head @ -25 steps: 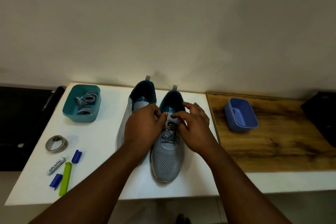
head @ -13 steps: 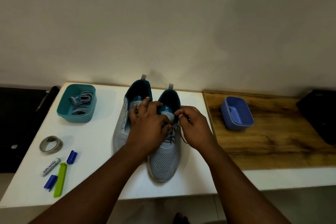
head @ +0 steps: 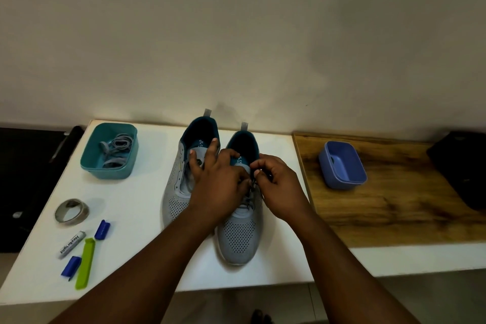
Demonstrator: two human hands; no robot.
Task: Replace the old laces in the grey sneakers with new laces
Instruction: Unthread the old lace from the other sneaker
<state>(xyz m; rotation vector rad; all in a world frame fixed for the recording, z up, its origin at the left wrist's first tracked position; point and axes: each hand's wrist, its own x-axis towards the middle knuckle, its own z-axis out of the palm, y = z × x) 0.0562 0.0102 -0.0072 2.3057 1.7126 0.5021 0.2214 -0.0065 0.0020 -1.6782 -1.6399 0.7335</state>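
Note:
Two grey sneakers with teal linings stand side by side on the white table (head: 136, 218), toes toward me. The left sneaker (head: 175, 202) shows open eyelets and no lace. The right sneaker (head: 240, 239) carries a dark grey lace (head: 251, 193) over its tongue. My left hand (head: 219, 184) lies across both shoes, thumb and forefinger pinching the lace, other fingers stretched over the left shoe's opening. My right hand (head: 278, 187) pinches the lace end at the top eyelets. A teal tub (head: 110, 151) at the back left holds a bundle of grey laces (head: 115, 147).
An empty blue tub (head: 342, 166) stands on the wooden board (head: 394, 202) to the right. A tape roll (head: 71, 212), a white tube (head: 71, 244), two blue caps and a green clip (head: 85, 263) lie at the front left. Dark objects flank both ends of the table.
Both hands have closed in on the right sneaker's lace at the top eyelets. My right hand went from spread fingers to a pinch. The view shifted slightly right.

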